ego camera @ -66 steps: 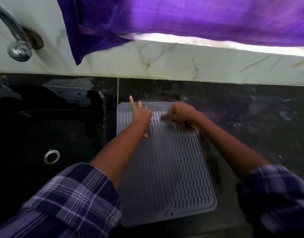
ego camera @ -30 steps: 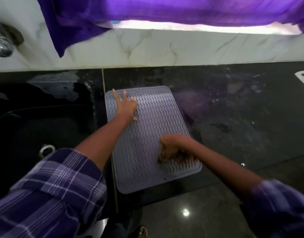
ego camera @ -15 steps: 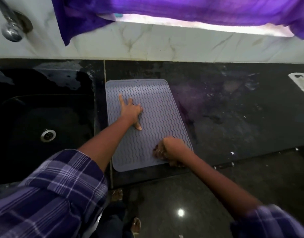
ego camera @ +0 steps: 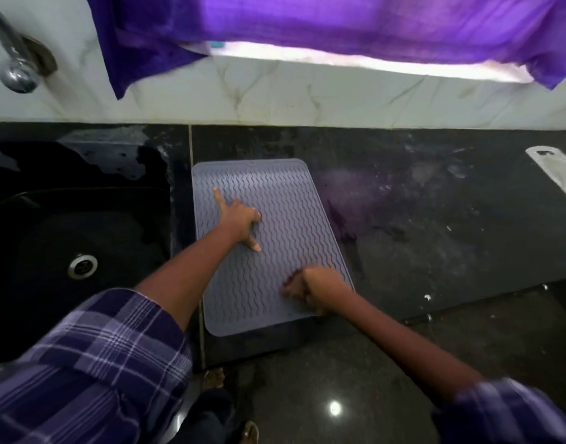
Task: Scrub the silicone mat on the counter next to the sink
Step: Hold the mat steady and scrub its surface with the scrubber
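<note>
Now the scrubbing has worked its way down the silicone mat [ego camera: 275, 245], which lies flat on the dark counter [ego camera: 435, 235] at centre frame, just right of the black sink [ego camera: 76, 238]. A couple of seconds ago the right hand [ego camera: 313, 291] was rubbing near the mat's far edge; it has since travelled to the near right corner, low in the frame, fingers curled tight around something dark, a scrubber I'd guess, though it is too blurred to say for sure. The left hand [ego camera: 240, 221] has slid a little nearer too, and presses flat on the mat's upper left part, fingers spread, pinning it. To my eye, one pass along the right side is about done; the near left strip probably needs attention next.
</note>
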`<action>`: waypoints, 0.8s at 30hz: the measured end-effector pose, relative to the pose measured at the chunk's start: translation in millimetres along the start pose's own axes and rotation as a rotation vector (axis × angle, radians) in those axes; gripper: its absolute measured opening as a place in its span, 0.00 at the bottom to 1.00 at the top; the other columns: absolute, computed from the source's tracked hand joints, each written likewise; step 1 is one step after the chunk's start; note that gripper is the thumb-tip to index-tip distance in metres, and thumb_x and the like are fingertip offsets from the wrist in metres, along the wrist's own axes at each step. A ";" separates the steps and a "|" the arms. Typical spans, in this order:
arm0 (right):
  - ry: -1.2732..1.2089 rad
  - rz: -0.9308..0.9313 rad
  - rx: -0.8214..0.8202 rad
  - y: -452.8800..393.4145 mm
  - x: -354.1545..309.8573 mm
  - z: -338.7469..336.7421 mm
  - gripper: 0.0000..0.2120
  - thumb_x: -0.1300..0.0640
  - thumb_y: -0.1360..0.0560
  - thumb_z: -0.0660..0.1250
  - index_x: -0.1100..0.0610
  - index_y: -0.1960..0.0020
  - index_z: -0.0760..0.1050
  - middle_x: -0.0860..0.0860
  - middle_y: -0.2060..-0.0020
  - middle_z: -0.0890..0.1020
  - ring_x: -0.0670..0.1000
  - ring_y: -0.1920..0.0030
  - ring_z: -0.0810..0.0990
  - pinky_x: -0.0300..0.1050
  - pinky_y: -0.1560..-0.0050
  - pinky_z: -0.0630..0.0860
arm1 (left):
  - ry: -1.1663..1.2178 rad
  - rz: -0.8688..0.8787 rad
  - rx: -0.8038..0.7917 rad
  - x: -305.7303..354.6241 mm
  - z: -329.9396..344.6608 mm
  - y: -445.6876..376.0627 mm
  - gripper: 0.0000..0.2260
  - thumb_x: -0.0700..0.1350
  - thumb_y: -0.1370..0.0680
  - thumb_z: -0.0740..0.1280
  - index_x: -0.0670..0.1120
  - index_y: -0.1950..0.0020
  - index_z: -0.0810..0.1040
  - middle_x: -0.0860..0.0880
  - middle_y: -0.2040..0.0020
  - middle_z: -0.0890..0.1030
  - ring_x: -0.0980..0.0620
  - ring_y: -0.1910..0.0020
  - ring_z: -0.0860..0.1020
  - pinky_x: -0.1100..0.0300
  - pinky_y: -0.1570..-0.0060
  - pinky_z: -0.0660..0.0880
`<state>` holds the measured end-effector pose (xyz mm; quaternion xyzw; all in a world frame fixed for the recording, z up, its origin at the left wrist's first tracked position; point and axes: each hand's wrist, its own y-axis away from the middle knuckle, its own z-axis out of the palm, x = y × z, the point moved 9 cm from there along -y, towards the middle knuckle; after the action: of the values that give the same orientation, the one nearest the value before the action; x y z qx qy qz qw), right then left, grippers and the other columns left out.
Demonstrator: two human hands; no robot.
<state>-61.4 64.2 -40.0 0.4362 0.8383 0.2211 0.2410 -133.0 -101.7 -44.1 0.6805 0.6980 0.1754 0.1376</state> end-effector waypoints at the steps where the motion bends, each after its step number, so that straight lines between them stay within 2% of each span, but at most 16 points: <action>1: 0.019 -0.013 -0.102 7.0 3.8 6.8 0.15 0.50 0.26 0.65 0.58 0.44 0.79 0.55 0.46 0.81 0.54 0.47 0.80 0.50 0.42 0.77 | 0.092 -0.011 0.029 -4.8 -6.9 -4.6 0.31 0.63 0.32 0.71 0.52 0.32 0.74 0.50 0.33 0.75 0.47 0.26 0.63 0.27 0.33 0.35; 3: -0.004 -0.024 -0.219 4.4 11.7 -4.0 0.11 0.57 0.27 0.67 0.56 0.47 0.81 0.54 0.49 0.83 0.53 0.49 0.81 0.46 0.46 0.78 | 0.217 -0.045 0.117 -15.1 -25.0 -15.9 0.23 0.62 0.32 0.71 0.51 0.42 0.82 0.52 0.42 0.82 0.50 0.32 0.71 0.28 0.32 0.36; 4: -0.050 -0.029 -0.196 -5.5 13.8 -23.1 0.11 0.61 0.28 0.65 0.54 0.48 0.82 0.52 0.50 0.84 0.51 0.51 0.80 0.44 0.49 0.78 | 0.231 -0.059 0.154 -18.3 -33.1 -22.9 0.22 0.61 0.31 0.72 0.50 0.43 0.83 0.52 0.44 0.83 0.50 0.33 0.72 0.28 0.32 0.37; 6: -0.120 -0.018 -0.037 -38.5 19.5 -75.3 0.16 0.65 0.28 0.63 0.49 0.48 0.82 0.45 0.51 0.84 0.47 0.52 0.80 0.40 0.51 0.78 | 0.195 -0.082 0.169 -19.3 -41.9 -39.8 0.24 0.61 0.32 0.72 0.51 0.41 0.80 0.50 0.41 0.81 0.48 0.29 0.68 0.27 0.32 0.38; 8: -0.119 0.023 0.144 -81.3 27.5 -127.0 0.15 0.62 0.26 0.64 0.46 0.47 0.82 0.43 0.49 0.84 0.45 0.50 0.80 0.41 0.48 0.77 | 0.123 -0.096 0.114 -17.8 -42.4 -56.7 0.29 0.61 0.33 0.73 0.50 0.36 0.75 0.49 0.32 0.74 0.44 0.25 0.60 0.25 0.33 0.39; 10: -0.061 0.080 0.305 -129.5 36.1 -169.5 0.10 0.56 0.25 0.65 0.47 0.48 0.82 0.46 0.50 0.85 0.48 0.50 0.81 0.43 0.49 0.75 | 0.041 -0.116 0.043 -18.0 -38.3 -73.8 0.41 0.63 0.33 0.72 0.49 0.26 0.64 0.47 0.23 0.61 0.40 0.22 0.51 0.24 0.35 0.39; 12: -0.036 0.150 0.413 -173.3 41.8 -194.0 0.09 0.55 0.25 0.66 0.51 0.47 0.82 0.52 0.50 0.84 0.54 0.50 0.82 0.46 0.49 0.76 | -0.053 -0.138 -0.024 -20.0 -33.6 -87.9 0.49 0.66 0.34 0.71 0.51 0.21 0.52 0.46 0.20 0.51 0.37 0.22 0.45 0.23 0.37 0.38; 14: -0.025 0.172 0.466 -206.6 39.0 -201.9 0.11 0.58 0.25 0.63 0.55 0.45 0.81 0.57 0.48 0.83 0.58 0.48 0.81 0.49 0.47 0.77 | -0.144 -0.155 -0.060 -21.0 -31.5 -97.9 0.53 0.70 0.37 0.70 0.52 0.21 0.48 0.47 0.20 0.50 0.37 0.22 0.44 0.22 0.38 0.38; 17: 0.015 0.198 0.467 -229.5 35.7 -194.3 0.14 0.62 0.24 0.59 0.58 0.43 0.79 0.59 0.44 0.81 0.61 0.44 0.79 0.52 0.43 0.76 | -0.199 -0.179 -0.084 -21.7 -31.7 -103.6 0.55 0.72 0.39 0.69 0.53 0.21 0.47 0.47 0.20 0.50 0.37 0.22 0.45 0.21 0.39 0.38; 19: 0.048 0.210 0.444 -226.0 35.2 -191.3 0.13 0.62 0.23 0.59 0.61 0.43 0.78 0.60 0.44 0.81 0.61 0.44 0.79 0.52 0.44 0.76 | -0.206 -0.175 -0.095 -22.7 -32.2 -102.1 0.55 0.73 0.40 0.69 0.54 0.21 0.47 0.48 0.20 0.50 0.36 0.22 0.45 0.20 0.39 0.38; 21: 0.038 0.203 0.394 -208.3 34.6 -184.3 0.13 0.56 0.24 0.62 0.62 0.44 0.79 0.60 0.46 0.82 0.60 0.48 0.81 0.49 0.47 0.76 | -0.182 -0.164 -0.073 -22.7 -33.2 -101.3 0.55 0.72 0.40 0.70 0.54 0.21 0.49 0.48 0.20 0.51 0.36 0.22 0.45 0.20 0.40 0.38; 24: 0.026 0.183 0.222 -160.3 28.3 -141.6 0.14 0.50 0.26 0.65 0.59 0.49 0.82 0.57 0.51 0.83 0.56 0.54 0.81 0.46 0.52 0.74 | -0.110 -0.146 -0.056 -24.0 -34.2 -99.5 0.54 0.70 0.40 0.72 0.54 0.22 0.51 0.47 0.20 0.53 0.35 0.23 0.46 0.20 0.39 0.37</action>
<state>-260.3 -18.5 -27.8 0.5320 0.8173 0.1536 0.1594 -236.6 -128.8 -57.5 0.6322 0.7322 0.1466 0.2069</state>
